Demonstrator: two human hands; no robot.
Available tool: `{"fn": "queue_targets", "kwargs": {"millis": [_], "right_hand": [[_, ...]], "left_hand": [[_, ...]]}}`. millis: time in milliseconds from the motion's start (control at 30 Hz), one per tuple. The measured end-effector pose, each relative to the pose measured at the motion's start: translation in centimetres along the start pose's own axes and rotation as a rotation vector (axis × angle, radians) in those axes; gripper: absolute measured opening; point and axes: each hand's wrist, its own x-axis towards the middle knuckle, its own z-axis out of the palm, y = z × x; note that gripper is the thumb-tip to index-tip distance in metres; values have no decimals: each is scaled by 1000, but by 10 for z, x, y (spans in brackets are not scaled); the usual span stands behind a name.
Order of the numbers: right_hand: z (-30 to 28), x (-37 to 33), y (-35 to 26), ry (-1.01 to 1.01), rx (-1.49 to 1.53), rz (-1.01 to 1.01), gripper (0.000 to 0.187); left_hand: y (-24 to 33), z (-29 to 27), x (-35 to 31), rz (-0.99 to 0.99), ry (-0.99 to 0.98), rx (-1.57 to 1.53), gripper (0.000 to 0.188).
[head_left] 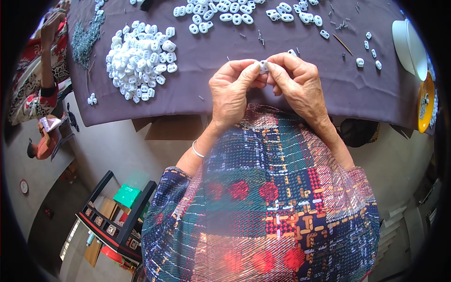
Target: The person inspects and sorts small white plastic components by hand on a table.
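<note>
Between my two hands, just beyond the table's near edge, is a small white plastic cord lock [263, 66] with dark holes. My left hand [231, 88] pinches it from the left with thumb and forefinger. From the other side the thumb and fingers of my right hand [300, 83] also close on it. Most of the piece is hidden by the fingertips. Another white piece [291, 52] lies just past my right knuckles. To the left is a big heap of white cord lock parts [138, 61]. Two-holed oval pieces [226, 17] are spread at the far middle.
A grey tangle of what look like small springs [87, 40] lies far left. Short metal pins [261, 37] and a thin brown stick [343, 44] are scattered on the dark cloth [197, 42]. A white tub [409, 49] and a yellow bowl [425, 101] stand right. People sit left.
</note>
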Motion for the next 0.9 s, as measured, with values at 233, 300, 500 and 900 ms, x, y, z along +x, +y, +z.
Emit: {"fn": "queue_targets", "kwargs": {"millis": [233, 300, 500, 900], "right_hand": [[0, 1, 4, 41, -215, -224, 11], [-1, 3, 7, 61, -276, -322, 11], [2, -3, 5, 61, -122, -126, 11], [-5, -2, 4, 25, -231, -190, 11]], "left_hand": [[-1, 1, 0, 27, -22, 14, 15], [-2, 2, 0, 41, -8, 22, 15], [-1, 2, -1, 23, -2, 61, 14], [-3, 3, -2, 48, -8, 90, 14]]}}
